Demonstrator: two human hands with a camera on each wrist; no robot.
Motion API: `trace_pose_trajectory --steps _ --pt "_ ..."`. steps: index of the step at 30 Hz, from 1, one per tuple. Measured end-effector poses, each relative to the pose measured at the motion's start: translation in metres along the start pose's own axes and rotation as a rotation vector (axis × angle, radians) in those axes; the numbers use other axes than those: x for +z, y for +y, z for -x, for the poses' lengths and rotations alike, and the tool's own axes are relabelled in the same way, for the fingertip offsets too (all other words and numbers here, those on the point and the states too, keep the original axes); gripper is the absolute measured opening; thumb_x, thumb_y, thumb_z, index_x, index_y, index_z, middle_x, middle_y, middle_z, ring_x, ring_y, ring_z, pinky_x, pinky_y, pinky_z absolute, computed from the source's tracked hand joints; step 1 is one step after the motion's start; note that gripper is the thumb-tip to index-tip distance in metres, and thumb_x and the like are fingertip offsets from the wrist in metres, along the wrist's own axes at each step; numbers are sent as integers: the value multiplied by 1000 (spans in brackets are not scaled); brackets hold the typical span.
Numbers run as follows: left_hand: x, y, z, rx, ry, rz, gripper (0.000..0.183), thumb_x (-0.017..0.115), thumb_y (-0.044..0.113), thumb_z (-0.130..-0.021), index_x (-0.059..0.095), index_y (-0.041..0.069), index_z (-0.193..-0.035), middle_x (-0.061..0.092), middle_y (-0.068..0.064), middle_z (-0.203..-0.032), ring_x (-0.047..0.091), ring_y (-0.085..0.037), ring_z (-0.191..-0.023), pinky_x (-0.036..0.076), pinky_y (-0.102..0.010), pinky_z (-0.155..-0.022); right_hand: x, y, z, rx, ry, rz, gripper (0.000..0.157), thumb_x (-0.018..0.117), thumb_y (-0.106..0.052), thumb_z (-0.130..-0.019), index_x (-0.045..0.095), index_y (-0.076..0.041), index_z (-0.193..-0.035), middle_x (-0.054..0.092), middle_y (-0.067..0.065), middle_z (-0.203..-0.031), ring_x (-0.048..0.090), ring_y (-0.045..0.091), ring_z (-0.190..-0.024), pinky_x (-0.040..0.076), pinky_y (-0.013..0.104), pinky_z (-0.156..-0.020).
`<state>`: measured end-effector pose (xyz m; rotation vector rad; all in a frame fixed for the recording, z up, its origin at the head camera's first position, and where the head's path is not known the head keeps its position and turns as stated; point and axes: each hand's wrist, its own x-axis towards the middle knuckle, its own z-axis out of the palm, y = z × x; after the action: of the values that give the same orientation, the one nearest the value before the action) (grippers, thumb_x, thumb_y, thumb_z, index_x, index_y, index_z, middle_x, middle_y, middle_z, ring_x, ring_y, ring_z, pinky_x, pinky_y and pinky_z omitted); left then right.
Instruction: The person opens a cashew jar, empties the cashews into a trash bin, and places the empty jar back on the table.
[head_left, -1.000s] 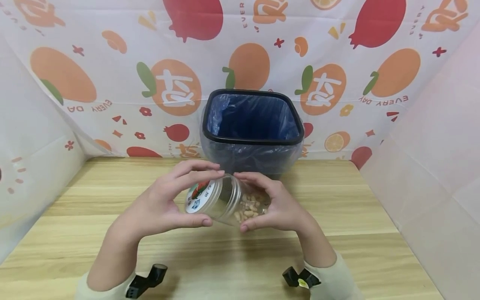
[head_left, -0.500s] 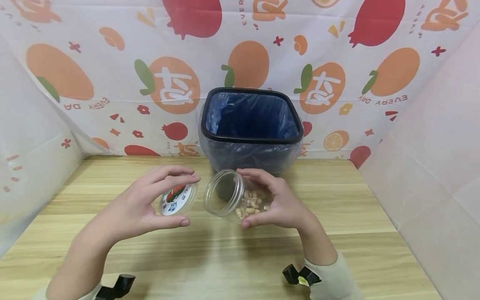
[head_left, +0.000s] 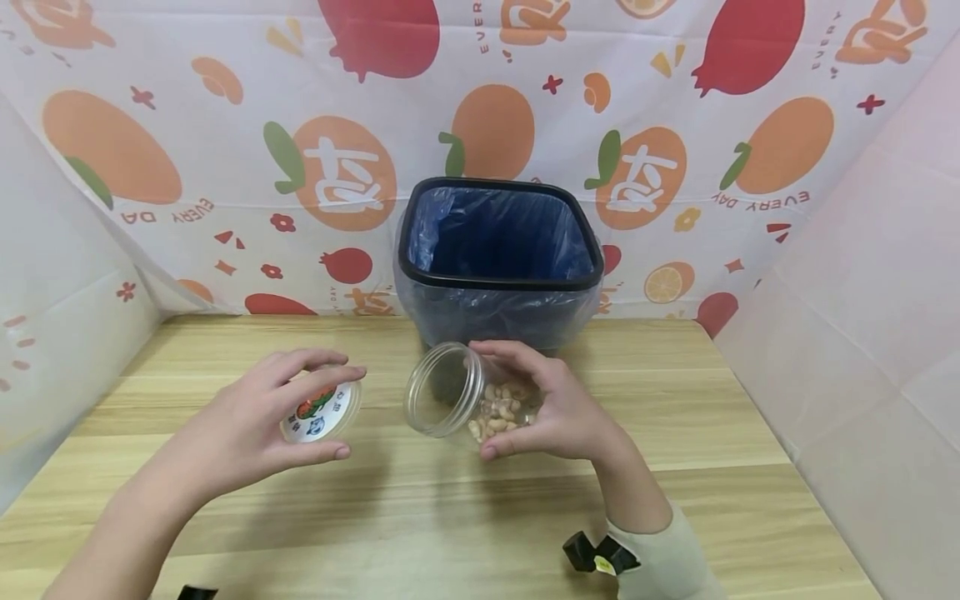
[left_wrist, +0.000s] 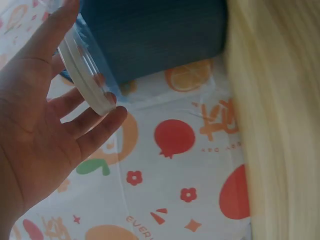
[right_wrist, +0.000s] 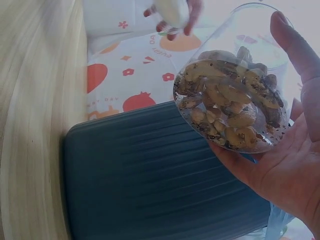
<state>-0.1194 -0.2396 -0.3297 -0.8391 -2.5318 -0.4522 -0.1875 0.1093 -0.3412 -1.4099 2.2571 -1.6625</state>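
Observation:
My left hand [head_left: 251,421] holds a round screw lid [head_left: 318,412] by its edge, between thumb and fingers. The lid's white label shows a red and green picture; in the left wrist view its clear rim [left_wrist: 85,75] is seen side-on. With my right hand [head_left: 551,404] I grip a clear plastic jar [head_left: 446,390], tilted so its uncovered mouth faces left. Pale cashew nuts [head_left: 497,410] lie in the jar's lower end. Through its base, the right wrist view shows the nuts [right_wrist: 225,100] with dark specks among them. Lid and jar are apart, both above the table.
Right behind the jar stands a dark bin [head_left: 498,287] with a black rim and a clear plastic liner. A light wood-grain table [head_left: 465,533] lies below the hands. Fruit-printed cloth [head_left: 337,275] hangs behind, and pale cloth walls flank both sides.
The lid has come off the jar's mouth and moved left with my left hand, tipping its label further up. My right hand and the jar have hardly moved.

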Motion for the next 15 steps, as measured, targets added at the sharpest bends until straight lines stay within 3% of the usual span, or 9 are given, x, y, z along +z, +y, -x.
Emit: trace_pose_trajectory --steps 6,15 --pt "7 -6 7 -33 -58 -59 73 88 54 -66 61 36 -132 58 7 -129 54 -18 -114 51 -35 -76 1 1 1 19 -7 10 97 98 -17 -58 51 -18 -144 59 -3 -140 59 19 -125 45 34 -107" --pt "13 -12 10 -83 -148 -64 67 80 64 -72 62 37 -131 60 5 -128 56 -22 -114 51 -38 -74 3 -1 -1 16 -15 37 97 98 -18 -58 51 -20 -143 57 -5 -143 56 18 -130 42 33 -111"
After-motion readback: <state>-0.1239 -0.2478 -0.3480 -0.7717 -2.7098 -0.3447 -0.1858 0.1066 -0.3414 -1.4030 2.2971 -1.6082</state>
